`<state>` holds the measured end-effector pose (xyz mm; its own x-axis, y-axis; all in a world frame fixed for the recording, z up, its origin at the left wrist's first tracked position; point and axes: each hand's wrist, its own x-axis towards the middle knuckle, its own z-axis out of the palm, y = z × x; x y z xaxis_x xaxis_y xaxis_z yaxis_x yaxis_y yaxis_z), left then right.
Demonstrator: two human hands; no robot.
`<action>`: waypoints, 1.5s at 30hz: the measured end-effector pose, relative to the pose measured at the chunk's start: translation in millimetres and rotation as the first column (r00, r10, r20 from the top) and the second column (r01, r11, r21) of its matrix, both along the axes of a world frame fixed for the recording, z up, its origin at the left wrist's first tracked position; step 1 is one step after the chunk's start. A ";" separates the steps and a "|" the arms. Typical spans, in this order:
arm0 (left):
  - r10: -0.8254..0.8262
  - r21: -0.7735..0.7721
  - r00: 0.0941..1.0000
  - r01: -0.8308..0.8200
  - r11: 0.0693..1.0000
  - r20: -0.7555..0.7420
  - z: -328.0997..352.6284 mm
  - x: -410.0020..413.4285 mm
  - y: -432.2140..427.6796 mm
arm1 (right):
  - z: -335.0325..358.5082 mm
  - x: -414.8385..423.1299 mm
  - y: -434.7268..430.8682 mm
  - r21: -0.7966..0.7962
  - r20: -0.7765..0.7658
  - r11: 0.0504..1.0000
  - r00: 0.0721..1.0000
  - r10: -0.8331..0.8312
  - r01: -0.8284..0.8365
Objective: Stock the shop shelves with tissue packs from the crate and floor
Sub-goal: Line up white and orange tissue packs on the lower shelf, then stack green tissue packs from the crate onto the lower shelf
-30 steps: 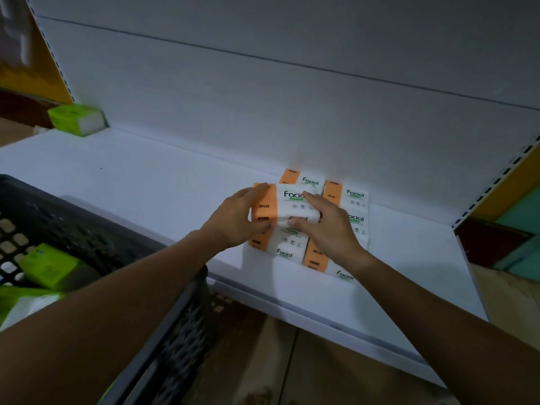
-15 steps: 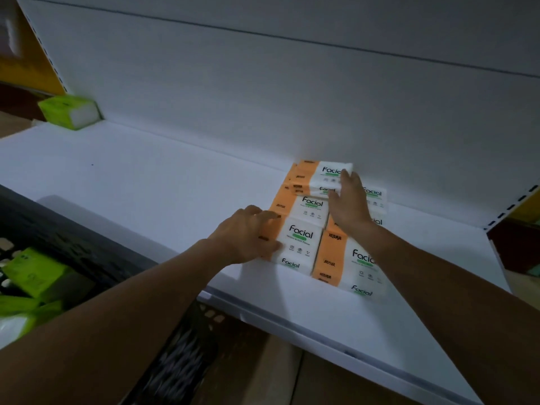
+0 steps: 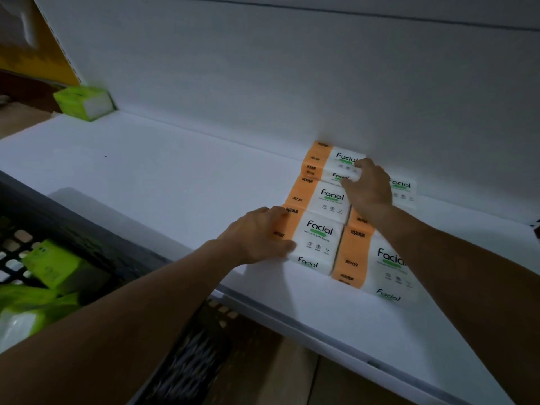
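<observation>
Shelf (image 3: 175,182): tissue packs (image 3: 318,232) in two rows at its right, rearmost against the back panel (image 3: 263,83); lone pack (image 3: 84,102) far left; crate (image 3: 87,238) (holding packs) before its left front edge.

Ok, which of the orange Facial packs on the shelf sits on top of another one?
The back-left pack, against the back panel under the right hand. It is the only one stacked; the others lie flat on the shelf.
</observation>
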<state>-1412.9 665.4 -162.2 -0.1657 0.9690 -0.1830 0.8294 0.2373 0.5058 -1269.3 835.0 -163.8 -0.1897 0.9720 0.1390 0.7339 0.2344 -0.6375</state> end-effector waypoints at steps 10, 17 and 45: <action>-0.089 0.064 0.992 0.094 0.993 -0.086 19.6 -5.8 -9.5 | 15.8 -5.2 -17.0 0.117 0.064 0.985 0.989 -0.133 0.125; -0.041 0.197 0.980 0.080 0.977 -0.193 74.1 -79.9 -59.5 | 63.8 -72.2 -87.9 0.135 0.022 0.972 0.982 0.189 -0.190; 0.123 0.196 0.963 -0.076 0.978 -0.241 74.7 -378.0 -325.8 | 20.1 -295.5 -377.7 -0.512 0.716 0.622 0.106 0.690 -0.592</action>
<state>-1790.8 339.6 -87.5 -0.2806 0.9582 0.0560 0.9119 0.2479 0.3270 -1564.8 457.3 -143.7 -0.7069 0.4223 -0.5674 0.4482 0.8880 0.1026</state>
